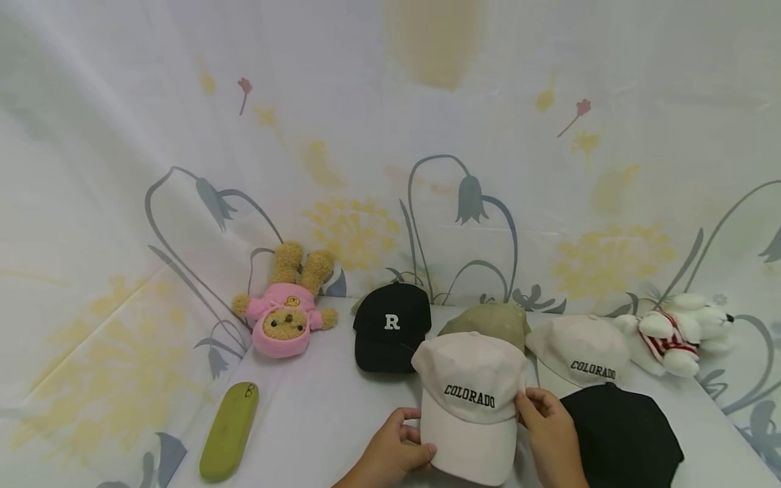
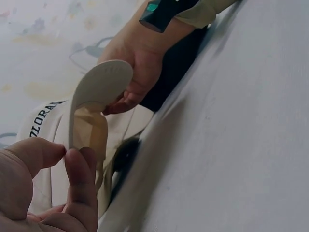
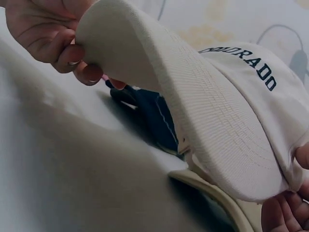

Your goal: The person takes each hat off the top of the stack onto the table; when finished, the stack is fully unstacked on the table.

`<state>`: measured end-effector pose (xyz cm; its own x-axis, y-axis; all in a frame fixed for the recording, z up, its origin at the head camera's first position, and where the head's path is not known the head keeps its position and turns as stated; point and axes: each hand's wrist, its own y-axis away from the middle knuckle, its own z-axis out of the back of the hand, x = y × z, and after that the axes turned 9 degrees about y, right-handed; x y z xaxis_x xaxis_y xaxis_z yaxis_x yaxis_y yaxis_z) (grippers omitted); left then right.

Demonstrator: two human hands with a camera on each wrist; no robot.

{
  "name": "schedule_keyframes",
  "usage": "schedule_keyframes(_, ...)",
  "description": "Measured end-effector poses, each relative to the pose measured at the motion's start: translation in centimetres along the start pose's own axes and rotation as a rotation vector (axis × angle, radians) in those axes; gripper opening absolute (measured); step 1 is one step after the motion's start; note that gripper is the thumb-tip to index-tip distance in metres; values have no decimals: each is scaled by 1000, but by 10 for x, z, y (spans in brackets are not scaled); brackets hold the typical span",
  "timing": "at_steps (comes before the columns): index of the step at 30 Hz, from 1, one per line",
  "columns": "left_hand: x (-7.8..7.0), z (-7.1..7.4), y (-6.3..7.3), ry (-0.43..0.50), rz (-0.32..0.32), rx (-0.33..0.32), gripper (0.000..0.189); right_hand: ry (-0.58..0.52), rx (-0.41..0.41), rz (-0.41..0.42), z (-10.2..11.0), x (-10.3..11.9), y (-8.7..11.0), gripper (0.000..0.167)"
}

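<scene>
A cream baseball cap (image 1: 470, 407) with COLORADO in dark letters is held up off the table between both hands, its brim toward me. My left hand (image 1: 395, 447) pinches the brim's left edge between thumb and fingers, as the left wrist view shows on the brim (image 2: 104, 79). On the other side my right hand (image 1: 549, 430) grips the cap's edge where crown meets brim; in the right wrist view those fingertips (image 3: 285, 210) press at the end of the brim (image 3: 217, 130).
Behind stand a black R cap (image 1: 390, 339), an olive cap (image 1: 491, 322) and another cream cap (image 1: 582, 349). A black cap (image 1: 628, 434) lies right. A pink-hooded bear (image 1: 283, 318), a green case (image 1: 228, 430) and a white plush toy (image 1: 677, 332) lie around the white table (image 1: 311, 413).
</scene>
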<state>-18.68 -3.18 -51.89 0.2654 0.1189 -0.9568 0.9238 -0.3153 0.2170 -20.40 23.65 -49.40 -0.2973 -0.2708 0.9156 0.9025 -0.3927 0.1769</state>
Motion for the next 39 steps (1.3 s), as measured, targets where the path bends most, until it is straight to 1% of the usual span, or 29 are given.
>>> schedule_keyframes(4, 1, -5, 1, -23, 4, 21, 59, 57, 5, -34, 7, -4, 0, 42)
schedule_keyframes(10, 3, -16, 1, -24, 46, 20, 60, 123, -21, -70, 15, -12, 1, 49)
schedule_keyframes(13, 4, -20, 2, 0, 61, 19, 58, 136, -28, -61, 18, -15, 2, 51)
schedule_keyframes(16, 5, -23, 2, 15, 86, 22, 58, 176, -33, -46, 22, -17, 2, 53)
schedule_keyframes(20, 5, -26, 5, -5, 124, 17, 58, 239, -34, -43, 26, -20, 4, 56)
schedule_keyframes(23, 5, -26, 7, -49, 125, 13, 57, 259, -38, -48, 26, -21, 7, 56)
schedule_keyframes(26, 4, -25, 9, -98, 107, 16, 55, 253, -81, -54, 24, -22, 12, 51)
schedule_keyframes(29, 1, -25, 10, -101, 97, 32, 52, 240, -143, -63, 22, -22, 17, 45)
schedule_keyframes(33, -3, -24, 12, -77, 95, 49, 49, 234, -190, -70, 21, -22, 23, 40)
schedule_keyframes(36, -4, -24, 12, -90, 88, 49, 45, 227, -198, -72, 21, -23, 24, 40)
schedule_keyframes(39, -2, -22, 11, -99, 78, 48, 43, 224, -185, -77, 21, -27, 24, 40)
